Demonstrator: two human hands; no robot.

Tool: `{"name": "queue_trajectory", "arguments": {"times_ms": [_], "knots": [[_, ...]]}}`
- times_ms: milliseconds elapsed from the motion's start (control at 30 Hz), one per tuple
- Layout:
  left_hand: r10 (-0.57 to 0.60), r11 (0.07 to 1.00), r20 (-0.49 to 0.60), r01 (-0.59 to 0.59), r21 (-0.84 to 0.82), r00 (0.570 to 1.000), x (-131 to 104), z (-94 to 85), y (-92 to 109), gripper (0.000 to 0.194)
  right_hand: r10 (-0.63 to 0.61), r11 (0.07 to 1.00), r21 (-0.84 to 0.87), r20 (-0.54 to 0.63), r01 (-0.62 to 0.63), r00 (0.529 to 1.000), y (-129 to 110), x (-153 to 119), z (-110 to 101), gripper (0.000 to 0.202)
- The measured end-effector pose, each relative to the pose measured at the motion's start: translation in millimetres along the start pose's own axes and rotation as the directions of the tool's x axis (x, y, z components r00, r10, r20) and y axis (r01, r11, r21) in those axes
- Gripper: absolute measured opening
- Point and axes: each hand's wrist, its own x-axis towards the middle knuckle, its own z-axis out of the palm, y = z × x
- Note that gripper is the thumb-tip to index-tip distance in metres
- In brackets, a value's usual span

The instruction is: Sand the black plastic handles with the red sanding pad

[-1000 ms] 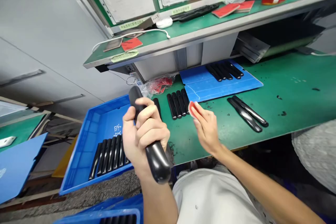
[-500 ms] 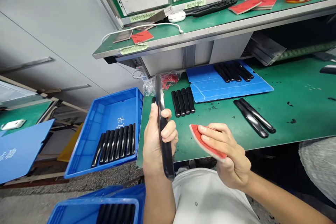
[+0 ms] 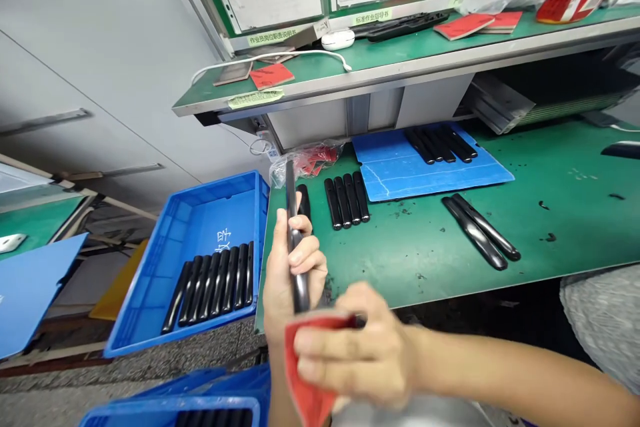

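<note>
My left hand (image 3: 280, 280) is wrapped round a long glossy black handle (image 3: 292, 203), held nearly upright over the table's left corner. My right hand (image 3: 373, 353) pinches a folded red sanding pad (image 3: 307, 370) with a grey edge. The pad lies against the lower end of the handle and hides it. The right hand is slightly blurred. Behind the left fingers, another black handle (image 3: 303, 203) rests on the table, next to a row of several similar handles (image 3: 347, 200).
A blue sheet (image 3: 400, 181) bears several black handles. Two more handles (image 3: 480, 230) lie on the green table (image 3: 400, 267). Left stands a blue crate (image 3: 195, 213) with several handles; another crate (image 3: 170, 407) is below. A shelf (image 3: 390, 57) crosses the back, above a bag of red pads (image 3: 317, 159).
My right hand has moved left and down, bringing the red sanding pad onto the handle's lower end. The left hand with the handle has shifted slightly left.
</note>
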Motion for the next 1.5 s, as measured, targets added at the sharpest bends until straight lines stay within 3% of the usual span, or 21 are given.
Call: {"name": "queue_trajectory", "arguments": {"times_ms": [67,200,267,367,400,500,567,733,767,833,900,933,967,1067,1167,1300,1500], "knots": [[0.008,0.997,0.051,-0.004,-0.079,0.999,2.7,-7.3,6.6,0.029,-0.075,0.993,0.088,-0.012,0.076,0.997,2.7,7.1,3.0,0.039],[-0.023,0.997,0.059,0.028,-0.077,0.998,3.4,-10.1,14.4,0.029,0.051,0.993,0.108,-0.048,-0.045,0.998,4.0,26.4,-9.8,0.042],[-0.02,0.998,0.053,0.024,-0.065,0.998,2.7,-8.1,16.8,0.029,0.036,0.982,0.18,0.077,-0.049,0.996,1.0,32.0,-19.7,0.044],[0.055,0.998,0.036,-0.055,-0.022,0.998,1.6,-4.9,19.7,0.031,-0.01,0.959,0.272,0.329,-0.085,0.944,-5.4,26.7,-28.4,0.039],[0.067,0.998,0.032,-0.067,0.0,0.997,1.0,-4.1,20.3,0.031,0.009,0.96,0.261,0.329,-0.1,0.944,-6.7,21.7,-29.6,0.035],[0.06,0.997,0.044,-0.062,0.045,0.997,-1.3,-2.5,21.1,0.031,0.073,0.981,0.174,0.095,-0.089,0.993,-4.5,5.0,-33.9,0.04],[0.056,0.996,0.04,-0.058,0.066,0.998,-3.5,-1.7,20.4,0.031,0.091,0.99,0.104,0.001,-0.091,0.996,1.8,-0.6,-41.2,0.041],[0.041,0.985,-0.011,-0.039,0.167,0.999,-9.4,3.2,13.1,0.03,0.13,0.991,-0.02,-0.025,-0.131,0.991,14.0,15.7,-50.0,0.047],[0.035,0.981,-0.022,-0.03,0.193,0.999,-8.5,3.0,12.6,0.03,0.111,0.994,-0.003,0.006,-0.111,0.994,12.8,20.8,-46.4,0.044],[0.083,0.961,-0.049,-0.067,0.269,0.995,-1.0,-3.5,16.6,0.025,0.021,0.995,0.096,0.175,-0.038,0.984,7.5,27.5,-37.4,0.039],[0.271,0.826,-0.145,-0.153,0.542,0.952,16.3,-21.7,29.1,0.025,-0.053,0.977,0.212,0.368,-0.028,0.928,1.8,25.5,-32.7,0.037],[0.407,0.689,-0.175,-0.175,0.703,0.897,28.6,-35.4,38.3,0.027,-0.039,0.971,0.231,0.411,-0.062,0.911,0.0,20.8,-33.5,0.037],[0.551,0.429,-0.199,-0.071,0.901,0.81,42.5,-51.4,48.9,0.036,0.02,0.97,0.213,0.415,-0.118,0.909,-0.9,14.0,-36.4,0.039],[0.64,0.193,-0.23,0.137,0.972,0.733,86.5,-103.6,81.3,0.051,0.251,0.95,0.141,0.195,-0.28,0.948,0.6,-11.4,-49.7,0.043],[0.7,-0.041,-0.209,0.331,0.943,0.683,121.5,-144.4,102.9,0.052,0.389,0.907,0.167,0.021,-0.386,0.921,2.5,-31.0,-54.4,0.042],[0.737,-0.335,-0.069,0.452,0.827,0.672,155.4,-172.8,107.6,0.05,0.41,0.903,0.161,-0.041,-0.399,0.911,2.8,-43.5,-49.4,0.04],[0.656,-0.616,0.084,0.467,0.634,0.75,198.7,-195.6,78.3,0.071,0.52,0.845,0.151,-0.003,-0.514,0.854,6.1,-62.8,-59.5,0.04]]}}
